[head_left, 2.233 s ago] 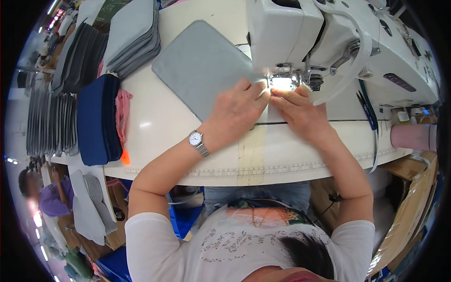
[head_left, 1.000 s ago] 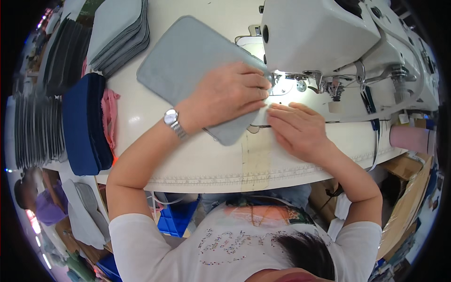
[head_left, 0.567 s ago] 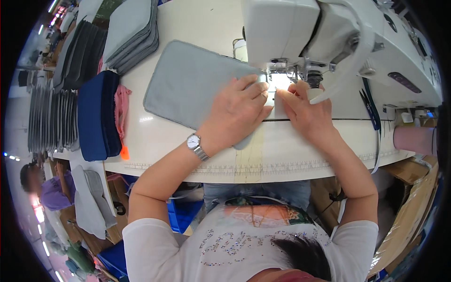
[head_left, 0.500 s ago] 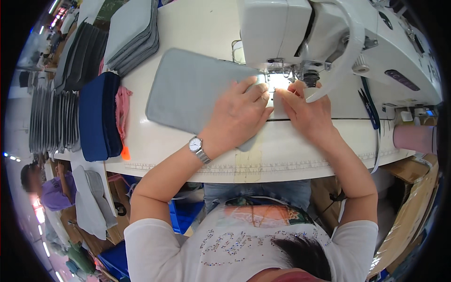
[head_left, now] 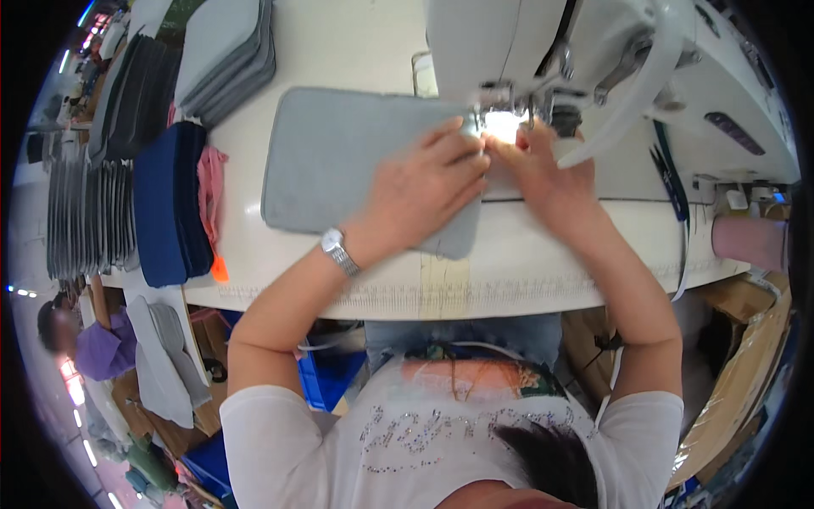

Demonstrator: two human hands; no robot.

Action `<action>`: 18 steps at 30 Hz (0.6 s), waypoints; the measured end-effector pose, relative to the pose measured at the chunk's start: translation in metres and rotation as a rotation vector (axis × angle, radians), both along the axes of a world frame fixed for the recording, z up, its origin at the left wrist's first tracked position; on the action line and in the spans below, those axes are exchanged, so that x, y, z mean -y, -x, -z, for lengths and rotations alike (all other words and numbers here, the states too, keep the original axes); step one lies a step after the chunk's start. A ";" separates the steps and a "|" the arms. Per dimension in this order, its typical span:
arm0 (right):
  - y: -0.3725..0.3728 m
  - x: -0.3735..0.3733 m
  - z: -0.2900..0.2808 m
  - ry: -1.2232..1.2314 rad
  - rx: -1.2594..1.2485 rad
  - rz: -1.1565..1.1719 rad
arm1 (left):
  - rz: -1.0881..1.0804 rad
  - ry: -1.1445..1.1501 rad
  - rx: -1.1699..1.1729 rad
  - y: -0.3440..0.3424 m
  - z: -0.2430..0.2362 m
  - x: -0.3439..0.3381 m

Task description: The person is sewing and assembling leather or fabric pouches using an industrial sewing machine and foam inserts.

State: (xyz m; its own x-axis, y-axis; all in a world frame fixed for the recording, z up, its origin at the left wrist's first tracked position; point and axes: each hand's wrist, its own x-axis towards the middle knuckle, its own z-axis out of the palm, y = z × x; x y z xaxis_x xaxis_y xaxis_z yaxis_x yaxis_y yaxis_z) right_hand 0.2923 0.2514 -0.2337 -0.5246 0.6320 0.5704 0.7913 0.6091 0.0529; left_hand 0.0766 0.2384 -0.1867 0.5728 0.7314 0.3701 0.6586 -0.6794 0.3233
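Observation:
A grey fabric panel with rounded corners (head_left: 326, 161) lies flat on the sewing table, its far right edge at the lit needle area of a white sewing machine (head_left: 483, 51). My left hand (head_left: 428, 182) rests palm down over the panel's right part, fingers stretched toward the presser foot (head_left: 496, 106). Close to the needle, on the right, is my right hand (head_left: 551, 174), its thumb and fingers drawn together. What lies between those fingertips is too small and blurred to make out.
Grey panels are stacked (head_left: 225, 64) at the far left, near a folded navy pile (head_left: 170, 204) and pink cloth (head_left: 212, 195). Dark-handled scissors (head_left: 670, 182) lie right of the machine bed, by a pink cylinder (head_left: 750, 242). A person in purple (head_left: 106, 348) is at left.
The grey panel has turned slightly, so its far edge runs more level. My left hand has turned with it, the wrist shifting left. My right hand stays close to the needle.

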 end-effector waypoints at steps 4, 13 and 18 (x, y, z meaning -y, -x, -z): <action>0.010 0.000 -0.024 0.152 -0.013 -0.012 | 0.166 0.189 0.106 0.048 -0.017 0.013; 0.012 0.005 -0.031 0.243 -0.126 -0.410 | 0.340 0.007 -0.401 0.063 -0.034 0.038; 0.040 0.039 -0.043 0.484 -0.221 -0.375 | 0.302 -0.115 -0.342 0.053 -0.024 0.044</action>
